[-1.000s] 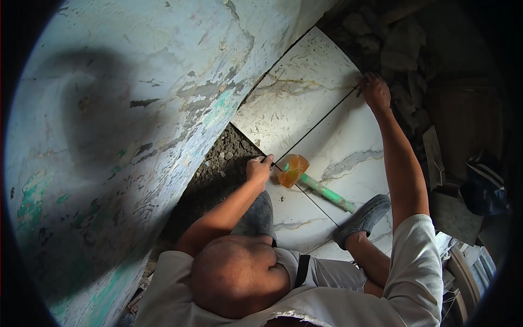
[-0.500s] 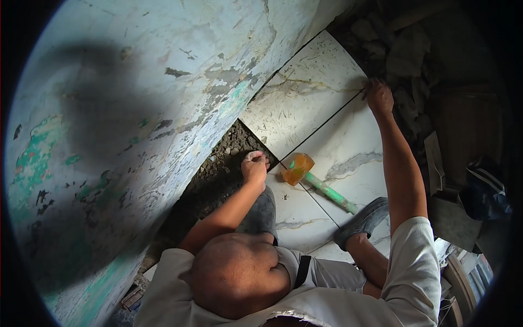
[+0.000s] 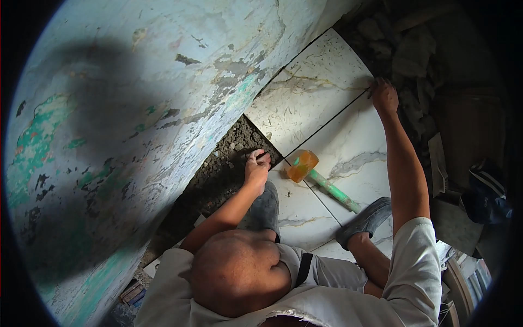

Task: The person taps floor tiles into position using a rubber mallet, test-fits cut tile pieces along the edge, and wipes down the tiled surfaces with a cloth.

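Observation:
My left hand is over the strip of loose grey soil between the wall and the floor tiles, close to a tile corner. Its fingers are curled in; whatever they hold is too small to make out. Farther out, my right hand reaches the outer end of the dark joint between two marbled white tiles. Those fingertips are bent down at the tile edge, and I cannot see what is in them. Between the hands a mallet with an amber head and green handle lies on the tiles.
A peeling white and green wall rises on the left. Rubble and crumpled pieces lie beyond the tiles at right, with a dark blue bag lower down. My dark shoes are on the near tiles and beside the soil.
The view has shifted slightly, so the tiles and mallet appear a little farther right. My left fingers have moved slightly; my right hand stays at the joint's outer end.

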A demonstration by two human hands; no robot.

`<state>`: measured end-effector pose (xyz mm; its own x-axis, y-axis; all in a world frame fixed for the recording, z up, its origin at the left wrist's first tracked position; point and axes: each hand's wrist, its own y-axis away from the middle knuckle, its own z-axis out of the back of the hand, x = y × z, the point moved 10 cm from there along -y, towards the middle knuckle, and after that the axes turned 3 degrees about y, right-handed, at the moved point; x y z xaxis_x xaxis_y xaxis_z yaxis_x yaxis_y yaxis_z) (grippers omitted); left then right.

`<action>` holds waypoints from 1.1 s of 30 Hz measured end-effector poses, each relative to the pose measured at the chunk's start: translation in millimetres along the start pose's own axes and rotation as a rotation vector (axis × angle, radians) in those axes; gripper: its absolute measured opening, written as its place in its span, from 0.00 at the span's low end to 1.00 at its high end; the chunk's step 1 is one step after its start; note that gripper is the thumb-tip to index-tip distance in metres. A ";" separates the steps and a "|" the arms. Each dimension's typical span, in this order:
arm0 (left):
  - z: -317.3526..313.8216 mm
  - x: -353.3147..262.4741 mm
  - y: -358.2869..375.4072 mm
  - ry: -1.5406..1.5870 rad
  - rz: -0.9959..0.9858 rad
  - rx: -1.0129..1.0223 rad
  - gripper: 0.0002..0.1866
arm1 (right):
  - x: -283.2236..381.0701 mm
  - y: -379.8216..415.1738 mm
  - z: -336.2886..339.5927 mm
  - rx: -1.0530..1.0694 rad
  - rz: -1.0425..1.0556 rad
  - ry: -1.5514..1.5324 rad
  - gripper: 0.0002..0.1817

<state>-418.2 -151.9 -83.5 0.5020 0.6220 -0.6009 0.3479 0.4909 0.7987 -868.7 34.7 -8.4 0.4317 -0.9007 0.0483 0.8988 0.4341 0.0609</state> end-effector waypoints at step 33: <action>-33.4 3.6 -1.8 0.299 0.113 0.234 0.36 | 1.3 -3.2 -3.5 -0.072 0.062 -0.030 0.13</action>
<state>-443.5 -130.2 -88.1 0.3069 0.8313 -0.4634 0.4924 0.2780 0.8248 -870.7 32.1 -12.0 0.4854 -0.8707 0.0795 0.8739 0.4858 -0.0154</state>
